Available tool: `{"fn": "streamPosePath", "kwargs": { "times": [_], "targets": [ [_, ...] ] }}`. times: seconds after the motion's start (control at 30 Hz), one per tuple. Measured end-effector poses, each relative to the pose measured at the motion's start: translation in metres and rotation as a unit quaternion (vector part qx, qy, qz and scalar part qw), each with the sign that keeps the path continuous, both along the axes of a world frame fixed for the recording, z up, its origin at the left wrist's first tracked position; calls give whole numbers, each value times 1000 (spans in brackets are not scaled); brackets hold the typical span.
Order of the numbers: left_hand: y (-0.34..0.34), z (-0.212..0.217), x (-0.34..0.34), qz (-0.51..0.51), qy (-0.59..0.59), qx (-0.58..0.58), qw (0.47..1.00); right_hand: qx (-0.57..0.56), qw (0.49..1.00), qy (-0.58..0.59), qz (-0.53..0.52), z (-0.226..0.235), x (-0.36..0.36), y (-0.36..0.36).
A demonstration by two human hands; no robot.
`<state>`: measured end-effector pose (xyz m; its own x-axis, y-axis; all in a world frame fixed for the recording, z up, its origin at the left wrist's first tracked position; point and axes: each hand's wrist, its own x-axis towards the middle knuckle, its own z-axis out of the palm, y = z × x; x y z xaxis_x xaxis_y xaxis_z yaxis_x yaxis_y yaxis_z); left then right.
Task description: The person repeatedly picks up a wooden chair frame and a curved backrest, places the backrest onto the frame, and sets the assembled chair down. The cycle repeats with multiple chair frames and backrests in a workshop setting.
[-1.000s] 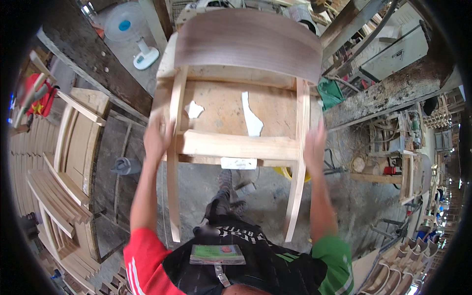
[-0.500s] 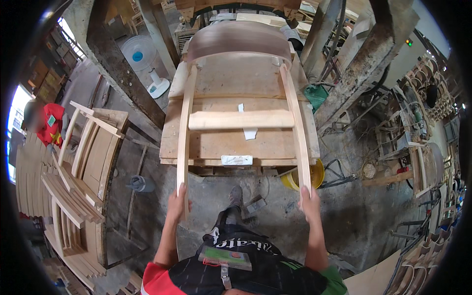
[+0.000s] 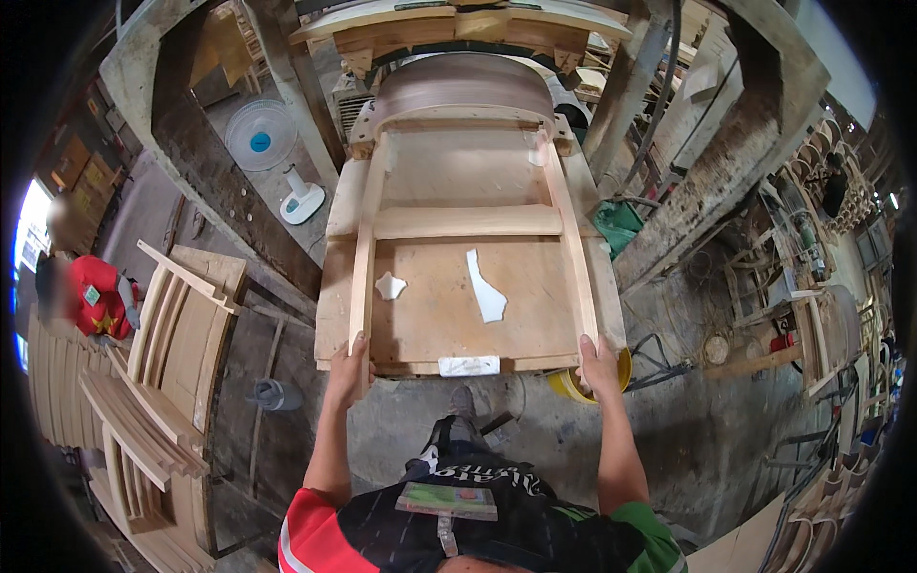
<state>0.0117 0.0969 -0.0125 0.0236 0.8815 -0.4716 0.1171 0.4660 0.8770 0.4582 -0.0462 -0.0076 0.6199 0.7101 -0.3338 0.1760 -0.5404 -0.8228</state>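
My left fingers [image 3: 356, 350] and right fingers [image 3: 589, 350] clasp the chair frame [image 3: 468, 222] by its legs [image 3: 363, 272], sensible hold; likely stiff, lightish.

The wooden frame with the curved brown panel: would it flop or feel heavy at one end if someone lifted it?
The wooden frame would probably stay stiff, since a crossbar joins its two long rails. It would likely feel heavier at the far end, where the broad curved panel sits, away from the left hand and right hand.
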Motion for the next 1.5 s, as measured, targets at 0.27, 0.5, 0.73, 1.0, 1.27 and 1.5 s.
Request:
{"fn": "streamPosePath", "kwargs": {
  "times": [0.27,0.5,0.73,1.0,1.27,1.5],
  "targets": [
    [72,-5,8,-4,35,-21,999,-39,999,-6,1,2,3,65],
    [83,-11,12,-10,17,-24,1000,-49,999,8,-1,0,12,76],
    [84,-12,11,-18,14,-37,999,-53,999,-7,9,8,8,78],
    [85,-20,11,-21,3,-40,999,-75,997,-1,1,8,11,77],
    [86,-17,11,-23,9,-46,999,-24,999,-24,1,-16,18,75],
    [83,-11,12,-26,11,-37,999,-56,998,-6,-38,-11,10,79]
  ]
}}
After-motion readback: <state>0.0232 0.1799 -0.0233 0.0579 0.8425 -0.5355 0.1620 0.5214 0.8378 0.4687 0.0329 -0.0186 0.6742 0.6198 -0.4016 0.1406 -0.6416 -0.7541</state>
